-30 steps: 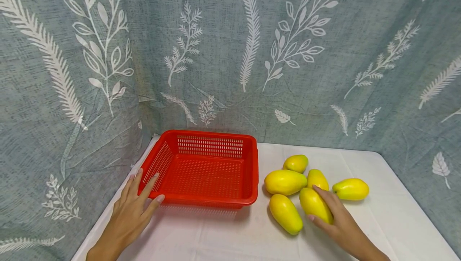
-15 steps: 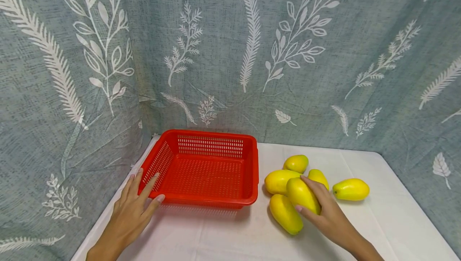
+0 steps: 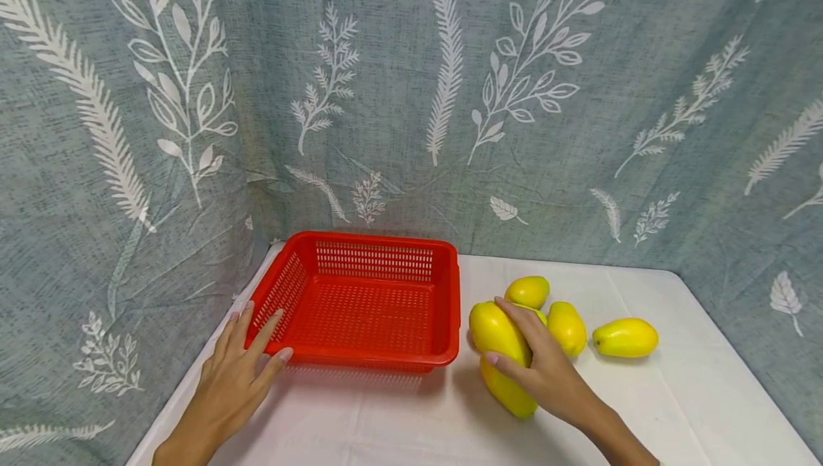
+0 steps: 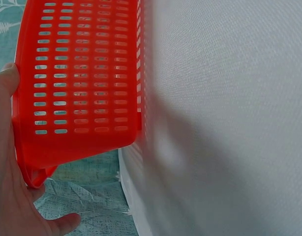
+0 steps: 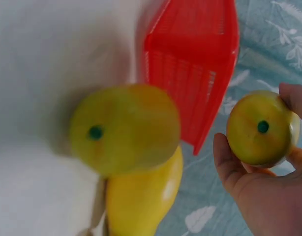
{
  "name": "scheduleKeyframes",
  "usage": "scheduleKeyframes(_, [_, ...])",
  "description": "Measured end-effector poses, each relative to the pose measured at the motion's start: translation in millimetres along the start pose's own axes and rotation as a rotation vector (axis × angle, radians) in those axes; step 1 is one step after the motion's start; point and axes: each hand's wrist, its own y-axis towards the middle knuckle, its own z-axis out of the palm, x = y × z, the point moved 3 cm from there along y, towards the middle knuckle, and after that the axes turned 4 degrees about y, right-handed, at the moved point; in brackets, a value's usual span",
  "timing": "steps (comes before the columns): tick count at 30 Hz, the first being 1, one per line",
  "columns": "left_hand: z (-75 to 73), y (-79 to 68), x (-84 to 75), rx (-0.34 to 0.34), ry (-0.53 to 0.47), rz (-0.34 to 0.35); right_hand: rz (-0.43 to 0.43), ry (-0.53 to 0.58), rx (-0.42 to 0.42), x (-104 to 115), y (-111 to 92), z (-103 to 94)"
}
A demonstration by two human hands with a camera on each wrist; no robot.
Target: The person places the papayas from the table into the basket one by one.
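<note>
My right hand [image 3: 553, 369] grips a yellow mango [image 3: 494, 331], thumb on one side and fingers on the other. In the right wrist view this held mango [image 5: 254, 140] shows its green stem spot and is raised off the table. It passes over another mango [image 3: 511, 391] and partly hides one behind it. My left hand [image 3: 231, 373] rests with spread fingers at the front left corner of a red plastic basket [image 3: 373, 360]. The left wrist view has its fingers at the rim of the basket [image 4: 82, 83]. Nothing lies inside the basket.
Right of the basket, more mangoes lie on the white-covered table [image 3: 694, 373]: one at the back [image 3: 527, 291], one beside my right hand [image 3: 567, 329] and one farther right [image 3: 625, 338]. A grey-green leaf-patterned curtain [image 3: 398, 130] stands behind and along both sides.
My right hand has lifted the mango and carried it left, over the other mangoes and closer to the basket. The left hand and the basket have stayed put.
</note>
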Motion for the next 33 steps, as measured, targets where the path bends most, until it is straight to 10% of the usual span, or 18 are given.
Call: scheduleKeyframes(33, [-0.6,-0.7,-1.6,-0.001,-0.007,0.007,-0.003,0.295,0.135,78.0,68.6,86.9])
